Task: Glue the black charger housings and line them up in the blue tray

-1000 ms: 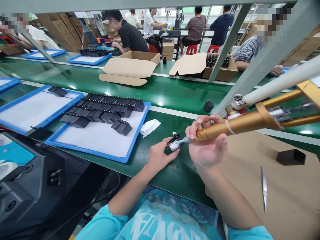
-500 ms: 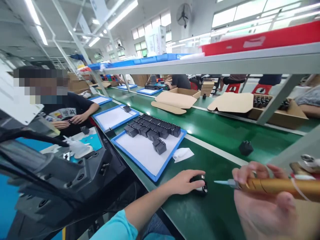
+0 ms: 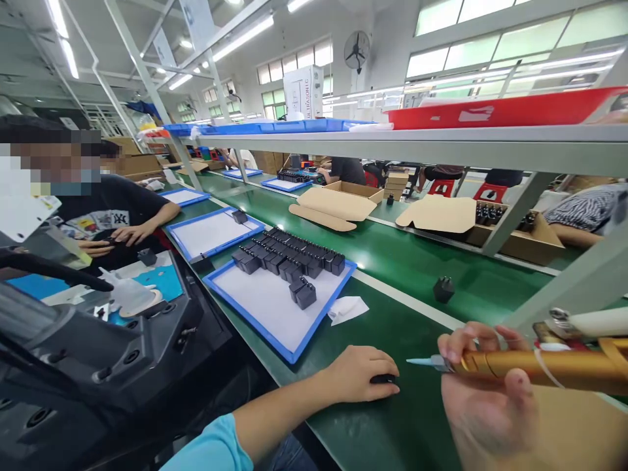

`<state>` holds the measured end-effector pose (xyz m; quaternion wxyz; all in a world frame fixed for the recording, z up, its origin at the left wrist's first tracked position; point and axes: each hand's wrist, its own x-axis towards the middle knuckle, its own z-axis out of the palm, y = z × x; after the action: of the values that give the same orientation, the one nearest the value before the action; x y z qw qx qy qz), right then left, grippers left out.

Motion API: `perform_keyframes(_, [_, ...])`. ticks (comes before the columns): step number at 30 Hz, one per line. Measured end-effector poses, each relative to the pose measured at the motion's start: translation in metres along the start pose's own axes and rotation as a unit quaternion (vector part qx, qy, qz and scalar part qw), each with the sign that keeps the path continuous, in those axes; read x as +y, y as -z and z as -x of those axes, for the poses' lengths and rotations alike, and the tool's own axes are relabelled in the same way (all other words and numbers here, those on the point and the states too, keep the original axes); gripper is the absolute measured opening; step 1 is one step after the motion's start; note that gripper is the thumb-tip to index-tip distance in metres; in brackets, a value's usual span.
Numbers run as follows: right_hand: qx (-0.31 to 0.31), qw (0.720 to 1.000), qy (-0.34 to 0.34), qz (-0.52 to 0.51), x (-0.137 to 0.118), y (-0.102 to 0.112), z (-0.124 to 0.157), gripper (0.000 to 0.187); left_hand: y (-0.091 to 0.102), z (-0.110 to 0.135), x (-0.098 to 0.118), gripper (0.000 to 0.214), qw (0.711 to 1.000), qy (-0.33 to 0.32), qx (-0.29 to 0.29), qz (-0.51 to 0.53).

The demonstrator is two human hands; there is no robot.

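My left hand (image 3: 360,374) rests low over the green bench, its fingers and thumb closed around a small black block (image 3: 383,379); only a dark strip of the block shows. To the right, my right hand (image 3: 483,399) grips a gold pen-shaped tool (image 3: 520,364) lying across the palm. The tool's pale blue tapered tip (image 3: 422,362) points left toward my left hand, apart from the block. A blue-rimmed tray (image 3: 294,356) beyond my left hand holds rows of black blocks (image 3: 287,252) with small prongs on top.
A crumpled white tissue (image 3: 348,309) lies beside the tray. One loose black block (image 3: 443,289) stands on the green belt (image 3: 387,252). Open cardboard boxes (image 3: 338,199) sit across it. A dark machine (image 3: 118,373) is at left, near a co-worker (image 3: 118,209). A shelf (image 3: 392,147) spans overhead.
The black block's light face, visible before between my left fingers, is now covered as those fingers close over it. My right hand still holds the gold tool. The head view has shifted slightly.
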<state>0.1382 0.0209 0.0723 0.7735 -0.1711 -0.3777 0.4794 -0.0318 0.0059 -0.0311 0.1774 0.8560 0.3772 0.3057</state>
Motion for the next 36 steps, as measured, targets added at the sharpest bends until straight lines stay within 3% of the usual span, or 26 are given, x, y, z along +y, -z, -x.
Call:
perform_keyframes(5, [0.003, 1.0, -0.011, 0.006, 0.0, 0.001, 0.001, 0.038, 0.003, -0.005, 0.0, 0.025, 0.999, 0.014, -0.024, 0.023])
perform_keyframes(11, [0.016, 1.0, -0.015, 0.011, 0.001, 0.0, 0.001, 0.037, 0.011, -0.01, -0.01, 0.035, 0.981, -0.095, -0.105, -0.134])
perform_keyframes(14, [0.027, 0.999, -0.016, 0.018, 0.001, -0.002, 0.001, 0.035, 0.011, -0.01, -0.01, 0.042, 0.966, -0.093, -0.136, -0.196])
perform_keyframes(18, [0.033, 0.999, -0.009, 0.025, -0.001, -0.003, 0.0, 0.034, 0.011, -0.01, -0.004, 0.034, 0.956, -0.09, -0.165, -0.226])
perform_keyframes(20, [0.037, 0.999, -0.005, 0.027, -0.002, -0.004, 0.0, 0.034, 0.017, -0.008, -0.004, 0.034, 0.96, -0.078, -0.143, -0.228])
perform_keyframes(22, [0.042, 0.999, -0.005, 0.027, -0.003, -0.005, -0.001, 0.033, 0.032, -0.002, -0.01, 0.035, 0.968, -0.036, -0.079, -0.235])
perform_keyframes(26, [0.046, 0.998, -0.009, 0.029, -0.003, -0.007, -0.002, 0.033, 0.082, 0.02, -0.039, 0.036, 0.947, 0.107, 0.076, -0.292])
perform_keyframes(29, [0.045, 0.999, -0.01, 0.027, -0.003, -0.005, -0.003, 0.033, 0.11, 0.034, -0.067, 0.033, 0.925, 0.173, 0.09, -0.327])
perform_keyframes(32, [0.046, 0.999, -0.011, 0.026, -0.004, -0.003, -0.003, 0.033, 0.116, 0.041, -0.086, 0.033, 0.917, 0.193, 0.082, -0.339])
perform_keyframes(36, [0.045, 0.998, -0.005, 0.038, -0.005, 0.0, -0.004, 0.033, 0.108, 0.043, -0.095, 0.073, 0.892, 0.271, 0.14, -0.335])
